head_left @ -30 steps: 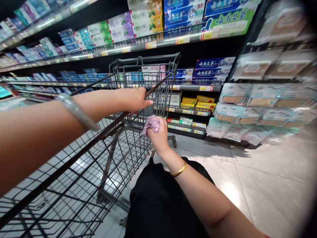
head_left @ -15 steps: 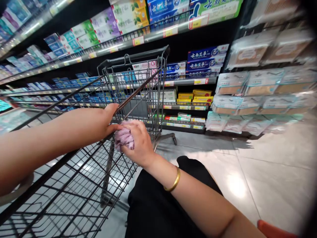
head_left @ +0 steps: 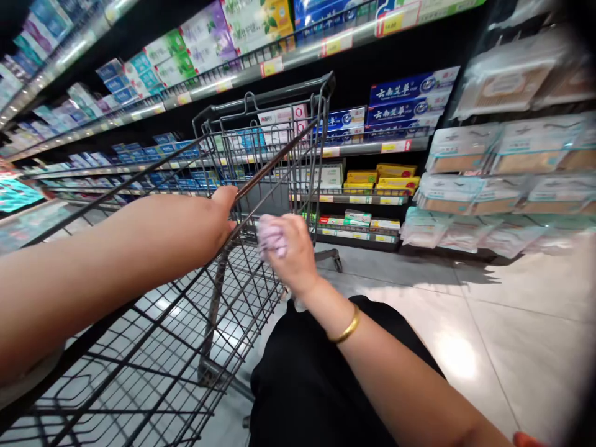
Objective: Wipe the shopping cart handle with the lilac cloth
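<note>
A dark wire shopping cart (head_left: 261, 136) stands in front of me, seen from its right side. My left hand (head_left: 218, 214) is closed over the cart's top side rail. Just to the right of it, my right hand (head_left: 291, 251) is shut on a crumpled pale purple cloth (head_left: 272, 236) and presses it against the cart's side wires below the rail. A gold bangle sits on my right wrist. My black clothing (head_left: 321, 385) fills the lower middle.
Store shelves (head_left: 298, 59) with toothpaste boxes run behind the cart. Hanging packets (head_left: 503, 161) of cotton swabs fill the rack at right. Glossy pale floor tiles (head_left: 465, 310) spread to the right of me.
My left hand slid back along the top rail toward me. My right hand with the cloth moved left and down along the cart's side, then shifted back right and slightly up.
</note>
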`<control>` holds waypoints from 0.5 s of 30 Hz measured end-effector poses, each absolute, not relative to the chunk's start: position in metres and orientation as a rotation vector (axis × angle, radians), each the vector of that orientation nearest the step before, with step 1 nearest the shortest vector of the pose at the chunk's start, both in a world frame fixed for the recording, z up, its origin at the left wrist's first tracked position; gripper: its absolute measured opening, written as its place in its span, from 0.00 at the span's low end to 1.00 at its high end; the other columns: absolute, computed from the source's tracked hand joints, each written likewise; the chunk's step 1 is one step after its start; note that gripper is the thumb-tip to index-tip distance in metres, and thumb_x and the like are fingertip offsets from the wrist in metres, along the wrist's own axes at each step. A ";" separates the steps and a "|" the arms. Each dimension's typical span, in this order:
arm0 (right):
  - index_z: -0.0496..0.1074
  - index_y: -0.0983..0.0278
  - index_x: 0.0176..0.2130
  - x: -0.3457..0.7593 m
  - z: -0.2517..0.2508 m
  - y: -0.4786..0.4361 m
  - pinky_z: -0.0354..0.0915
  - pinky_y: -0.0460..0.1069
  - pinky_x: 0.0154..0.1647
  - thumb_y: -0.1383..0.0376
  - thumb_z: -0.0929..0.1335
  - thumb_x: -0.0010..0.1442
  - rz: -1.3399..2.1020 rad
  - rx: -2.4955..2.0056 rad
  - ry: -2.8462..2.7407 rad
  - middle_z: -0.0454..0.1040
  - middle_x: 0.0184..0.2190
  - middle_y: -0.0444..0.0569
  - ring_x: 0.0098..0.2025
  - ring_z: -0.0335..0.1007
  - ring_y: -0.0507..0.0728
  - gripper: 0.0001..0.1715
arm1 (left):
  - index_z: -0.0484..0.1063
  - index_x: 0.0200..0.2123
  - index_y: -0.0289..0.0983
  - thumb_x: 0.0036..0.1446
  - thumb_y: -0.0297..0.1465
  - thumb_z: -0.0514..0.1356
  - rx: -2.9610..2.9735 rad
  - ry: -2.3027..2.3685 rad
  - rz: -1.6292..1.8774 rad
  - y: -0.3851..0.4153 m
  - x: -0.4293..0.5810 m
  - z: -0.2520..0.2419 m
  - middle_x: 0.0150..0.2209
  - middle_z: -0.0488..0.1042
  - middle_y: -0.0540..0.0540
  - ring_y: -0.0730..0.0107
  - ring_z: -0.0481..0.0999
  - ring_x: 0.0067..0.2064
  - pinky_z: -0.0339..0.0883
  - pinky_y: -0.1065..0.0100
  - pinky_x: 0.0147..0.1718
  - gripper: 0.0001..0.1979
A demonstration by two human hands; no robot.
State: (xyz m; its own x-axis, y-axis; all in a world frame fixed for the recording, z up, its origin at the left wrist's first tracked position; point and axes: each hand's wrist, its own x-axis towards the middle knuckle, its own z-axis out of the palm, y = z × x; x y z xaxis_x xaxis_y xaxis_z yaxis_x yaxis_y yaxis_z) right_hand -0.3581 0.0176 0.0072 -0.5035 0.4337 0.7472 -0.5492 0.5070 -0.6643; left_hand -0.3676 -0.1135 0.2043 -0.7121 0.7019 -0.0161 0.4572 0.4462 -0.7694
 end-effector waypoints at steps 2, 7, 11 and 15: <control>0.70 0.59 0.46 -0.366 -0.002 0.031 0.67 0.62 0.59 0.69 0.68 0.48 1.291 -0.266 -1.693 0.70 0.46 0.51 0.51 0.68 0.61 0.23 | 0.56 0.65 0.30 0.70 0.41 0.43 -0.985 -2.472 1.090 -0.112 -0.365 0.206 0.28 0.77 0.41 0.49 0.80 0.30 0.67 0.61 0.27 0.28; 0.73 0.59 0.41 -0.347 0.011 0.004 0.70 0.56 0.55 0.69 0.68 0.51 1.316 -0.061 -1.723 0.72 0.44 0.49 0.49 0.70 0.59 0.16 | 0.57 0.63 0.34 0.70 0.40 0.45 -0.938 -2.532 1.072 -0.112 -0.362 0.208 0.29 0.77 0.43 0.53 0.79 0.30 0.66 0.62 0.29 0.24; 0.71 0.58 0.50 -0.337 0.017 -0.010 0.71 0.54 0.56 0.70 0.70 0.50 1.029 0.421 -1.829 0.71 0.50 0.51 0.54 0.69 0.60 0.25 | 0.57 0.61 0.30 0.71 0.40 0.44 -0.958 -2.470 1.190 -0.113 -0.361 0.208 0.27 0.75 0.43 0.54 0.78 0.27 0.65 0.63 0.26 0.23; 0.70 0.60 0.47 -0.357 -0.003 0.011 0.71 0.59 0.54 0.69 0.68 0.49 1.229 -0.130 -1.742 0.72 0.45 0.51 0.48 0.70 0.61 0.23 | 0.55 0.64 0.31 0.70 0.40 0.47 -0.982 -2.514 1.111 -0.113 -0.362 0.208 0.25 0.73 0.46 0.51 0.78 0.27 0.66 0.62 0.25 0.26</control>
State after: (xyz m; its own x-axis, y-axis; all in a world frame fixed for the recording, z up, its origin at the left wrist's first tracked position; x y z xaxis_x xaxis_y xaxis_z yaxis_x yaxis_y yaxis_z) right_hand -0.3568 0.0113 -0.0027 -0.5302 0.5620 0.6349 -0.4096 0.4858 -0.7721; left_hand -0.3623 -0.1134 0.2079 -0.7517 0.6565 -0.0624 0.4881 0.4902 -0.7221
